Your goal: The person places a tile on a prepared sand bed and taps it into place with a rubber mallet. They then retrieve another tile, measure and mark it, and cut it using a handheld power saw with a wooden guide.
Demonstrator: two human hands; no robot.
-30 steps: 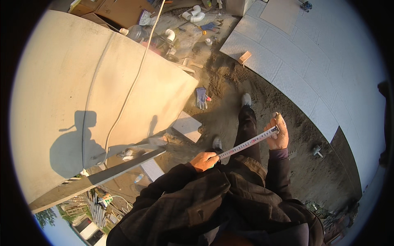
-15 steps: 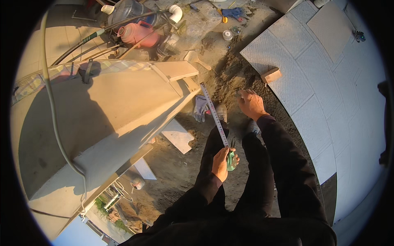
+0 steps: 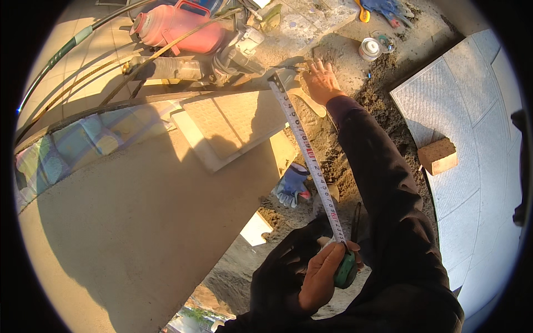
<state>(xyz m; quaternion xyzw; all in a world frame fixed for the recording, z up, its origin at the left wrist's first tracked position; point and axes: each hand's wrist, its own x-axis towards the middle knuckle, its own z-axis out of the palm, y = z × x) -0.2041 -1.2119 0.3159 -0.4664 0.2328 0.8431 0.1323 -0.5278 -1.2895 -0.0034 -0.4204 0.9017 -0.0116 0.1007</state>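
My left hand (image 3: 322, 275) is closed round a green tape measure (image 3: 345, 271). Its white blade (image 3: 312, 161) is drawn out and slants up and leftward, its metal tip over the edge of pale slabs (image 3: 227, 125). Farther forward, my right hand (image 3: 322, 83) is stretched out with fingers spread, low over the dirty ground; whether it touches is unclear. Just below its palm lies a tan tool handle (image 3: 311, 102). Blue-grey work gloves (image 3: 292, 186) rest on the ground beside the blade, near my shoe.
A board-like ledge (image 3: 139, 222) fills the left. Pale grooved tiles (image 3: 461, 127) cover the right, with a brick (image 3: 438, 155) on their edge. A pink jug (image 3: 180, 30), cables and a white round container (image 3: 370, 50) stand at the far side. Loose soil (image 3: 388, 122) runs along the tiles.
My view has moved in closer and lower. My right hand has reached forward, its fingers spreading out. My left hand still holds the tape measure with its blade out.
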